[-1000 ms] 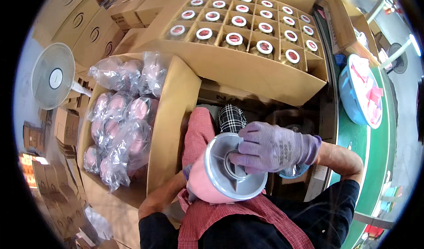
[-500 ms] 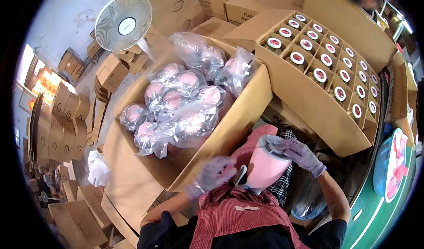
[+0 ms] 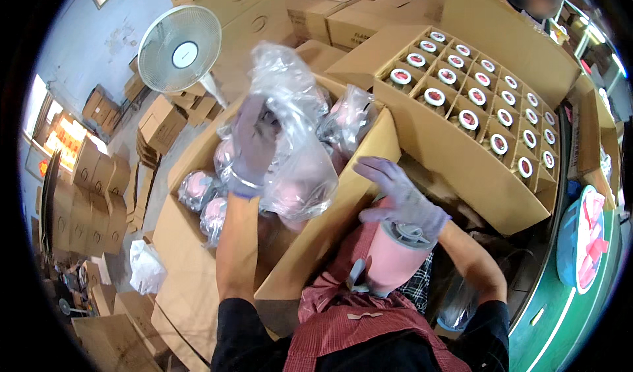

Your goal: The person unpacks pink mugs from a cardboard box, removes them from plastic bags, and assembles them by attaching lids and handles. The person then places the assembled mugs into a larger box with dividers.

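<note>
A pink jug (image 3: 397, 256) with a grey ring at its top and a small grey handle or spout low on its side leans in my lap on a red checked apron (image 3: 369, 329). My right hand (image 3: 403, 199), in a pale purple glove, is open with fingers spread, its palm side close to the jug's top. My left hand (image 3: 252, 144), gloved too, reaches over the open carton (image 3: 343, 204). Its fingers are closed on a clear plastic bag (image 3: 300, 167). What the bag contains is partly hidden. More bagged pink jugs (image 3: 214, 210) lie in that carton.
A partitioned carton (image 3: 455, 151) of bottles with white-and-red tops stands at the right. A white fan (image 3: 181, 50) is at the back left. On the green table (image 3: 560, 326) sits a blue basin (image 3: 572, 240) with pink pieces. Stacked cartons (image 3: 99, 174) line the left.
My left hand has moved from beside the jug up and left into the carton and taken hold of a plastic bag. My right hand has lifted its fingers off the jug's top and spread them.
</note>
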The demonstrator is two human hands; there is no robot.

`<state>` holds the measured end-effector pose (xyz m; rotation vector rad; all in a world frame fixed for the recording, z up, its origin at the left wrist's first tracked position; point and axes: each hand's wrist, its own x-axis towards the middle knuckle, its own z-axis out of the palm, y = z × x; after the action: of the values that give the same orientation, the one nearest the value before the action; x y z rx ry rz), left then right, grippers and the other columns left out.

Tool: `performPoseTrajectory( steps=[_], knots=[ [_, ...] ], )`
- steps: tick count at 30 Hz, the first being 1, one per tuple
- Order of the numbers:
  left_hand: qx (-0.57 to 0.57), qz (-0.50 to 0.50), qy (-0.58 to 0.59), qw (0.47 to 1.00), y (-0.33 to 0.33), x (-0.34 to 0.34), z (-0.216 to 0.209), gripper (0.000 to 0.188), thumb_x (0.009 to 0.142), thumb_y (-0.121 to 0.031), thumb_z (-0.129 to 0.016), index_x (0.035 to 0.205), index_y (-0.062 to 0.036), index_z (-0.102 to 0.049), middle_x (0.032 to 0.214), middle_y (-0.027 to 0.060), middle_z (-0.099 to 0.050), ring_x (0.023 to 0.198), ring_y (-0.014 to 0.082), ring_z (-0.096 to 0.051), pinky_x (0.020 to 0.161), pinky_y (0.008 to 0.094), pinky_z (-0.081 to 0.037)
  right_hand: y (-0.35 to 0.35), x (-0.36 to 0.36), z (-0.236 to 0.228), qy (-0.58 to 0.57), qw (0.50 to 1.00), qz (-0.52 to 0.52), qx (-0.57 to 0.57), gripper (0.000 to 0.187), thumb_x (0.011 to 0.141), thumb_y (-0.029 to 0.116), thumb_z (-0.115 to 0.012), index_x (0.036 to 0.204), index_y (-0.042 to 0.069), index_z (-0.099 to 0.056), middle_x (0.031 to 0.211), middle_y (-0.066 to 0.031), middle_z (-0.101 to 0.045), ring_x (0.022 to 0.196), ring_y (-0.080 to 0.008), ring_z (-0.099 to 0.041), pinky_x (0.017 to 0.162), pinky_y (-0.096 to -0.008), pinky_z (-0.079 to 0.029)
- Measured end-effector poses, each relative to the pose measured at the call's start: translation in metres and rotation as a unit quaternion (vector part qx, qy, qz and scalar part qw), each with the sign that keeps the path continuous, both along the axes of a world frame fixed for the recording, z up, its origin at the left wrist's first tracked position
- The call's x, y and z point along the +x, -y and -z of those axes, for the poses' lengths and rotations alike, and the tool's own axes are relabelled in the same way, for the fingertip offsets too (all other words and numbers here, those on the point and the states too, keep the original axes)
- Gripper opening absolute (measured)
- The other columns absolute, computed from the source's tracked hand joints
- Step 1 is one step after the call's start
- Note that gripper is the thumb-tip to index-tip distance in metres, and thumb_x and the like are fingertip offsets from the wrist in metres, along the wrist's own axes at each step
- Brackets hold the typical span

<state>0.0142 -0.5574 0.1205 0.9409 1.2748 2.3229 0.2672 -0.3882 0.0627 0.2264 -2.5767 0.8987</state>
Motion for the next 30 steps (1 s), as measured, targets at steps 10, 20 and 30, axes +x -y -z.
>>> performPoseTrajectory(
  steps=[10,20,30],
  knots=[
    [-0.229,-0.2,-0.451,0.839,-0.105,0.063,0.036,0.052,0.098,-0.026,-0.058,0.139,0.0018,-0.043,0.112,0.0188,-0.063,0.104,0.0243,-0.062,0.091,0.0303,-0.047,-0.052,0.01,0.044,-0.155,0.792,0.264,-0.528,0.029,0.086,-0.004,-0.063,0.114,0.0,-0.057,0.097,-0.0015,-0.064,0.088,-0.0091,-0.058,0.08,-0.026,-0.05],
    [-0.294,0.265,-0.096,0.913,-0.115,0.194,0.112,0.038,0.089,-0.019,-0.062,0.118,0.0048,-0.062,0.106,0.0152,-0.068,0.097,0.0208,-0.066,0.086,0.0323,-0.051,-0.064,0.073,0.023,-0.089,0.871,0.481,-0.034,0.05,0.079,0.009,-0.07,0.124,0.002,-0.049,0.113,-0.0214,-0.057,0.101,-0.0416,-0.059,0.085,-0.0461,-0.05],
    [-0.113,0.312,0.136,0.933,-0.102,0.143,0.196,0.034,0.096,-0.016,-0.048,0.121,0.0032,-0.061,0.118,0.0146,-0.066,0.108,0.0253,-0.064,0.093,0.0344,-0.052,-0.107,0.14,0.175,0.109,0.812,0.57,-0.067,0.053,0.078,0.015,-0.07,0.124,0.003,-0.048,0.111,-0.0217,-0.058,0.104,-0.0389,-0.059,0.091,-0.0462,-0.049]
  ],
)
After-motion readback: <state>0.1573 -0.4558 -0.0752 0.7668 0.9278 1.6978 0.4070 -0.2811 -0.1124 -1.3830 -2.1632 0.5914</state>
